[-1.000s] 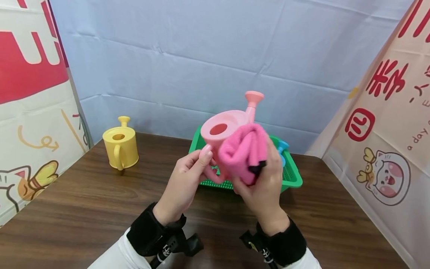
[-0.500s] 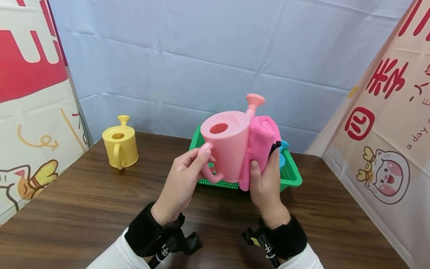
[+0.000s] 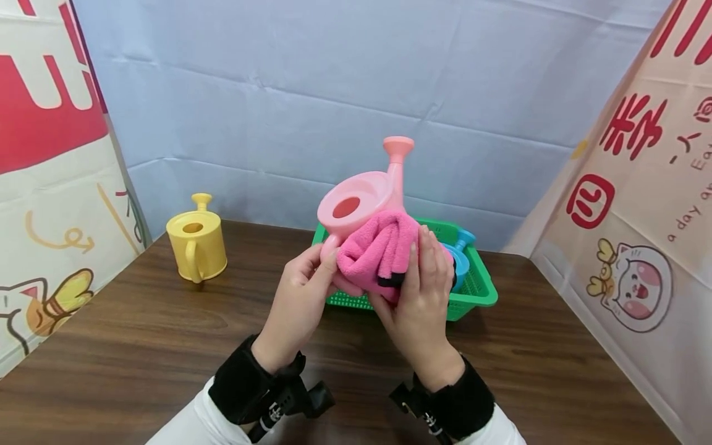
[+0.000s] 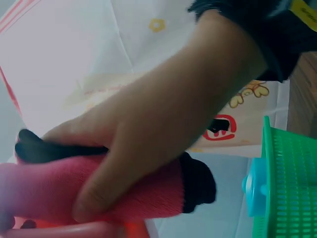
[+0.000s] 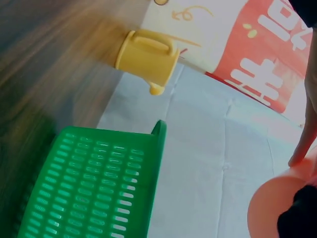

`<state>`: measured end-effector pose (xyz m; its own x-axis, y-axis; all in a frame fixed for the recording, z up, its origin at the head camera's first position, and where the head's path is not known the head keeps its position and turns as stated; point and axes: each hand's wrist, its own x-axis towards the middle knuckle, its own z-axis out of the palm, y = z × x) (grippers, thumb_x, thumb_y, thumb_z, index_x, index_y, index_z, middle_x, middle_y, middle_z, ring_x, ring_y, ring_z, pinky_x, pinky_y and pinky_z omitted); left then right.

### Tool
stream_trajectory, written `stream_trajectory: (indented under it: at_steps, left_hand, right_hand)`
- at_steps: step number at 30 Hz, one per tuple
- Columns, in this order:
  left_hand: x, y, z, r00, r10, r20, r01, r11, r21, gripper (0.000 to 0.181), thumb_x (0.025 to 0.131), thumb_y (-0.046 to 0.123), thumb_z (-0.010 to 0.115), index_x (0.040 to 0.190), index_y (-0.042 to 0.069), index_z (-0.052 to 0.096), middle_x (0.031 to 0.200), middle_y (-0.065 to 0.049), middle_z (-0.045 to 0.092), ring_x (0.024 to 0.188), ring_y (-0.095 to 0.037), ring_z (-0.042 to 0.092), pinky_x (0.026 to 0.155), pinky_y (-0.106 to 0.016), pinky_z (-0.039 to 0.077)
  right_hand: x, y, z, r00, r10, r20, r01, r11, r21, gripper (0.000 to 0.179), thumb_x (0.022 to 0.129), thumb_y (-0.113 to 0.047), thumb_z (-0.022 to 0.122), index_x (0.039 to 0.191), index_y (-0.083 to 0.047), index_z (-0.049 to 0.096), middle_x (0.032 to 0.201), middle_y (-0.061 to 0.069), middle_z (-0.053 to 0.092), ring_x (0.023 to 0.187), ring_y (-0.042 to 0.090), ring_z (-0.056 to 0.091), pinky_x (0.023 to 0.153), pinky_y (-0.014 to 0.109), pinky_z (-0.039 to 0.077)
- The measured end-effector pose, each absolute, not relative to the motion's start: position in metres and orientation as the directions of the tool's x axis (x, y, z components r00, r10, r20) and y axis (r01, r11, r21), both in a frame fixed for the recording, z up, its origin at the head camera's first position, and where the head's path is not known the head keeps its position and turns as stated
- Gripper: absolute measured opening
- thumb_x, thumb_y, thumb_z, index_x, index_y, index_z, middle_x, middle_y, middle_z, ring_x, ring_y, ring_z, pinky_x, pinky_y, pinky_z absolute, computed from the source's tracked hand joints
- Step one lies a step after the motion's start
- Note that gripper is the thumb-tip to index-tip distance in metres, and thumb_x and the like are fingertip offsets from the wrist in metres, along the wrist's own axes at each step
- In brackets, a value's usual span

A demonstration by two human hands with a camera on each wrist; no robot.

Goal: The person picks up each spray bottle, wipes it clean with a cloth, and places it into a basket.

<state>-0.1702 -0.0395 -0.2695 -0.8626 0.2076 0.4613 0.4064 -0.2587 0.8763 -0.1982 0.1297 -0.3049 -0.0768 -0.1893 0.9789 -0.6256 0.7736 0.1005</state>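
Observation:
A pink watering can (image 3: 364,188), its spout pointing up and away, is held in the air in front of the green basket. My left hand (image 3: 295,303) grips its handle. My right hand (image 3: 419,309) holds a bunched pink towel (image 3: 369,250) with black edging against the can's side. In the left wrist view, thumb and fingers of that right hand (image 4: 148,124) clasp the folded towel (image 4: 153,196). The right wrist view catches the can's body (image 5: 270,203) and part of my left hand (image 5: 308,121). The towel hides much of the can's side.
The green basket (image 3: 478,296) stands on the dark wooden table (image 3: 356,383), with a blue watering can (image 3: 458,262) inside. At the back left is a yellow watering can (image 3: 197,247). Cloth screens (image 3: 289,111) close off the back and both sides.
The towel and right hand swung to the can's right, then came back left across its near side. The can has tilted and shifted slightly left. My left hand keeps its hold on the handle.

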Motion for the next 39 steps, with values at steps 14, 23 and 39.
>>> stream_trajectory:
  at_steps: [14, 23, 39]
  left_hand:
    - [-0.163, -0.035, -0.276, -0.799, 0.232, 0.556, 0.549, -0.096, 0.830, 0.023, 0.095, 0.017, 0.054, 0.112, 0.003, 0.064, 0.129, -0.001, 0.055, 0.115, -0.012, 0.051, 0.074, -0.025, 0.049]
    - [-0.163, -0.035, -0.274, -0.827, 0.218, 0.519, 0.515, -0.078, 0.854, 0.029, 0.095, 0.020, 0.055, 0.120, 0.005, 0.061, 0.126, -0.002, 0.055, 0.100, -0.017, 0.053, 0.064, -0.024, 0.043]
    - [-0.167, -0.032, -0.276, -0.853, 0.206, 0.479, 0.479, -0.057, 0.876, 0.024, 0.097, 0.026, 0.051, 0.092, 0.005, 0.061, 0.072, -0.010, 0.062, 0.072, -0.016, 0.053, 0.056, -0.028, 0.040]
  right_hand:
    - [-0.209, 0.167, -0.301, -0.434, 0.083, 0.897, -0.819, 0.378, -0.431, 0.050, 0.092, -0.030, 0.045, 0.131, 0.001, 0.040, 0.109, 0.008, 0.053, 0.095, 0.018, 0.051, 0.081, 0.025, 0.043]
    - [-0.209, 0.164, -0.300, -0.433, 0.016, 0.901, -0.825, 0.396, -0.404, 0.054, 0.095, -0.034, 0.043, 0.139, -0.005, 0.032, 0.118, 0.014, 0.048, 0.104, 0.021, 0.047, 0.085, 0.028, 0.042]
    - [-0.196, 0.129, -0.303, -0.118, -0.122, 0.985, -0.653, 0.757, 0.015, 0.066, 0.096, -0.040, 0.045, 0.146, -0.003, 0.022, 0.146, 0.016, 0.028, 0.130, 0.036, 0.029, 0.101, 0.054, 0.024]
